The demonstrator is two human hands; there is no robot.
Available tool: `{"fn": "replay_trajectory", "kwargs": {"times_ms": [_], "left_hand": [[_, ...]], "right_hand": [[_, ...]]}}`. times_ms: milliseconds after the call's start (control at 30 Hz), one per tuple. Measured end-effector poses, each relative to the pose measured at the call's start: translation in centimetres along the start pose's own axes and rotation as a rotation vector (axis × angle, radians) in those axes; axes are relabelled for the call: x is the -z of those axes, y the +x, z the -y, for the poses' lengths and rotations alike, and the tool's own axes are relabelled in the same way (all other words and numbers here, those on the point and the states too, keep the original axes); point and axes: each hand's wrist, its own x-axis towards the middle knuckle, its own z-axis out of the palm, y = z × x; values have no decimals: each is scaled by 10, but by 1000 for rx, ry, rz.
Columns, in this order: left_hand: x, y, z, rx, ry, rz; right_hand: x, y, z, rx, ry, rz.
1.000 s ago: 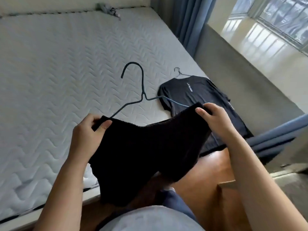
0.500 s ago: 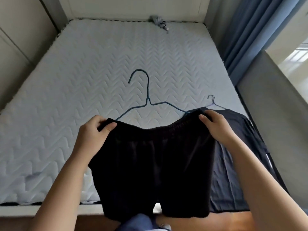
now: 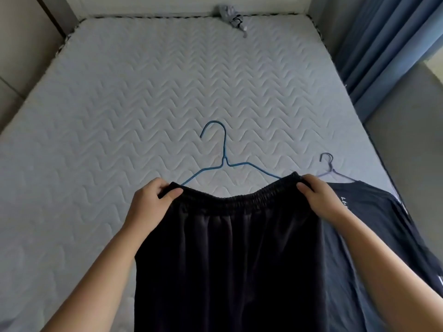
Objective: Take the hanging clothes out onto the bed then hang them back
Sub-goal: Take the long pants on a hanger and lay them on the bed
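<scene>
The black shorts point(image 3: 227, 259) are held up over the near part of the mattress point(image 3: 119, 111), with the elastic waistband on top, stretched between the 2 hands. The left hand point(image 3: 148, 202) pinches the left end of the waistband, thumb in front and fingers curled over the cloth. The right hand point(image 3: 318, 200) grips the right end in the same way. The legs of the shorts are cut off by the near edge of the view. A blue wire hanger point(image 3: 224, 149) shows beyond the waistband, hook toward the far side. Its 2 shoulder ends are hidden behind the shorts, so I cannot tell if it lies on the mattress or is held with the cloth. At the right a dark T-shirt point(image 3: 383, 212) lies on a pale hanger point(image 3: 331, 167), partly covered by the right forearm, and its white lettering is unreadable. A small grey bundle point(image 3: 231, 19) at the far edge is hard to identify.
</scene>
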Motion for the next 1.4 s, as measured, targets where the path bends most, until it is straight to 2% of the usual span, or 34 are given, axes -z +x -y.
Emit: {"fn": "replay_trajectory", "kwargs": {"times_ms": [233, 433, 667, 900, 967, 1067, 1133, 1233, 1400], "left_hand": [[-24, 49, 30, 49, 62, -49], [-32, 105, 23, -20, 106, -55], [-82, 200, 30, -54, 150, -74], [-203, 276, 130, 69, 317, 163], [-236, 283, 156, 49, 374, 151], [-268, 283, 193, -171, 531, -12], [-275, 287, 205, -289, 584, -137], [-275, 291, 208, -340, 582, -179], [-274, 289, 204, -270, 434, -149]], "right_hand": [[-47, 62, -13, 27, 59, 10], [-54, 92, -16, 4, 132, -34], [-68, 191, -22, -20, 69, -110], [-174, 278, -117, -226, -193, -34], [-200, 285, -142, -242, -321, -116], [-222, 286, -162, -162, -398, -368], [-228, 290, -169, -109, -402, -456], [-228, 290, -173, -83, -422, -478], [-230, 290, -167, -99, -402, -488]]}}
